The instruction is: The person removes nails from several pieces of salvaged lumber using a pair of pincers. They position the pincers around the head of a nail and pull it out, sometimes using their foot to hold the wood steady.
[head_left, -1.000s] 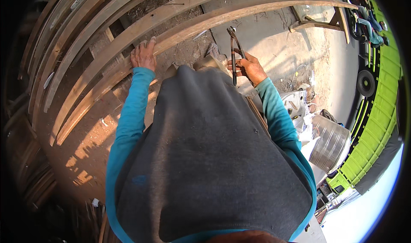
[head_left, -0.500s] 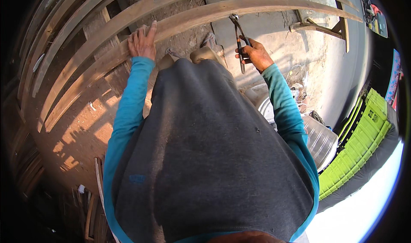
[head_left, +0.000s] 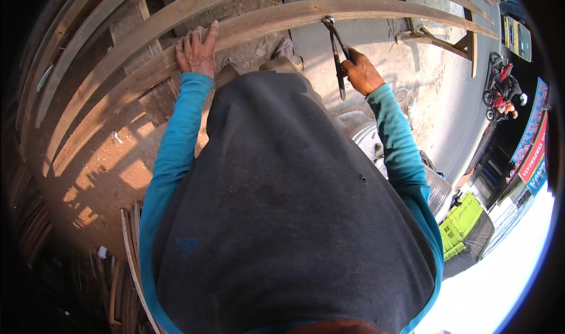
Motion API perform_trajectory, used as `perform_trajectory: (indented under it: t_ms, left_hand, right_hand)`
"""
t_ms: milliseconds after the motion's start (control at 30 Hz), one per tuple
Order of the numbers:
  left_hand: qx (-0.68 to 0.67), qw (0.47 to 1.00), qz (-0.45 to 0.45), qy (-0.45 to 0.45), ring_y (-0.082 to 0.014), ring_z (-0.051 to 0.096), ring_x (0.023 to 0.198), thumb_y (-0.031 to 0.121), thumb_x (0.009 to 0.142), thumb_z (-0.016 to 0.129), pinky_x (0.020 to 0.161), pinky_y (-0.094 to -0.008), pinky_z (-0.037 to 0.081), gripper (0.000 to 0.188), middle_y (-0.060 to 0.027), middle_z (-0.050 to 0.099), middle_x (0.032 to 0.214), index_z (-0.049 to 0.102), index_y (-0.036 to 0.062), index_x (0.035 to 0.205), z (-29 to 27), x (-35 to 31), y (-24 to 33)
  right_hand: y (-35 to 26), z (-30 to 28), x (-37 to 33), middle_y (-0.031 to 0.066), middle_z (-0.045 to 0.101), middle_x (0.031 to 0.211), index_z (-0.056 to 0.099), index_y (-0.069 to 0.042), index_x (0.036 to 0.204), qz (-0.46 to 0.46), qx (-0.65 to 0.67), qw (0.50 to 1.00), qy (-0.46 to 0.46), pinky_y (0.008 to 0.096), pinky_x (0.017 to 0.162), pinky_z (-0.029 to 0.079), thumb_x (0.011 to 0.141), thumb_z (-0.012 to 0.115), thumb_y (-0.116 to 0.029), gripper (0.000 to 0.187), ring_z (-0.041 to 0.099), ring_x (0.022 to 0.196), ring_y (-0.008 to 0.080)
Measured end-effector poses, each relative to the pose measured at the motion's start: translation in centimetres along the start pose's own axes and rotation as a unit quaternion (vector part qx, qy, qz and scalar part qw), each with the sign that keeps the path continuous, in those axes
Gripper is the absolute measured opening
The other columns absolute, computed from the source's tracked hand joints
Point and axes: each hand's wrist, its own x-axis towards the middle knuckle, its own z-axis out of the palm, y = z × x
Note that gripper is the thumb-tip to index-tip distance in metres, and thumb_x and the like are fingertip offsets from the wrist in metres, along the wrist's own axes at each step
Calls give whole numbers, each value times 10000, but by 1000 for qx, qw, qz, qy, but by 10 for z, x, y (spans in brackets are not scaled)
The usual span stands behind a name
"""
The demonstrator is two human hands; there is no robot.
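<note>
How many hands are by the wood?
2. The left hand rests on the nearest beam; the right hand holds pincers, their head at that beam's edge. Both show plainly, though some fingers are hidden.

Left hand laid out with fingers extended; right hand closed in a grip; the two well apart.
Left forearm slants inward, wrist near straight, back of hand uppermost, thumb set apart. Right forearm likewise slants inward; thumb visible on the inner side, remaining fingers largely hidden.
</note>
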Motion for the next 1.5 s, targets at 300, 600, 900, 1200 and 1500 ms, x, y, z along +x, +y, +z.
perform_trajectory:
  t_ms: [300, 600, 900, 1200, 1500]
  left_hand:
    - [-11, 1000, -16, -6, -297, 513, 1253, 84, 775, 693, 1080, -483, 365, 736, -81, 553, 1315, 484, 342, 1432, -4, -2, 5]
    - [19, 1000, -16, 9, -289, 527, 1225, 61, 740, 697, 1079, -465, 359, 800, -68, 562, 1301, 473, 355, 1450, -4, -3, 5]
    - [1, 999, -26, -46, -315, 533, 1209, 31, 724, 706, 1081, -481, 368, 830, -67, 558, 1306, 459, 352, 1448, -11, 5, 3]
    - [-18, 994, -23, -106, -314, 520, 1223, 68, 678, 780, 1072, -487, 380, 910, -79, 536, 1322, 419, 347, 1465, -24, 12, 3]
    - [-3, 998, -8, -58, -320, 538, 1197, 75, 718, 732, 1067, -477, 383, 835, -80, 564, 1292, 448, 350, 1453, -16, 8, 2]
  right_hand:
    - [4, 2, 3, 353, 606, 1097, 413, 0, 1405, 12, -16, 1000, -22, 508, 853, 515, 933, 440, -146, 496, 632, 947, 485]
    - [21, -61, 28, 317, 649, 1006, 383, -89, 1442, -128, -312, 939, -74, 540, 840, 511, 948, 520, -111, 513, 625, 943, 482]
    - [58, -123, 68, 291, 640, 1095, 350, -209, 1507, -172, -469, 858, -117, 498, 868, 533, 968, 489, -130, 562, 651, 967, 441]
    - [36, -36, 15, 164, 700, 1002, 462, 30, 1394, 14, 173, 973, -151, 325, 791, 541, 899, 456, -164, 532, 715, 878, 211]
    - [18, -32, 9, 198, 679, 1125, 337, -24, 1513, 21, 180, 973, -146, 369, 856, 570, 937, 411, -143, 593, 696, 1012, 257]
